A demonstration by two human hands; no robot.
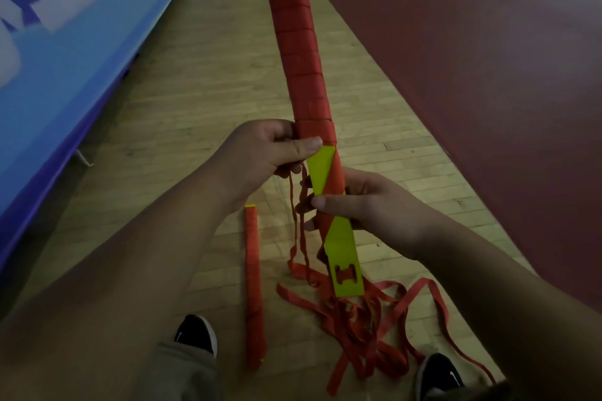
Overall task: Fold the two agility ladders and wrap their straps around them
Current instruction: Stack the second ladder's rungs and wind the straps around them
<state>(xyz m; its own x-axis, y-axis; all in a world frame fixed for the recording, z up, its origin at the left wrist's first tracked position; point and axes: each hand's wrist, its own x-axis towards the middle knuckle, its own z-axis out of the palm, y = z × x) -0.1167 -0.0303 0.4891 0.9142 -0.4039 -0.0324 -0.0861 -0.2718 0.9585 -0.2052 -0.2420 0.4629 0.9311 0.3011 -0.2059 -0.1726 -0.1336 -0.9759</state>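
Observation:
A long bundle of folded ladder rungs (294,52), bound in red strap, points away from me above the floor. My left hand (270,153) grips its near part, thumb pressed on the red wrap. Just below, my right hand (365,202) holds the bundle where a turn of red strap crosses the yellow rungs (345,257). The bare yellow ends stick out toward me, one showing a slot. Loose red strap (368,309) hangs from the bundle and lies tangled on the floor. A second ladder bundle (253,286), fully wrapped in red, lies on the floor beside my left foot.
The wooden floor (182,127) runs between a blue padded wall (65,42) on the left and a dark red mat (488,75) on the right. My two black shoes stand at the bottom, the right shoe (436,374) close to the strap tangle.

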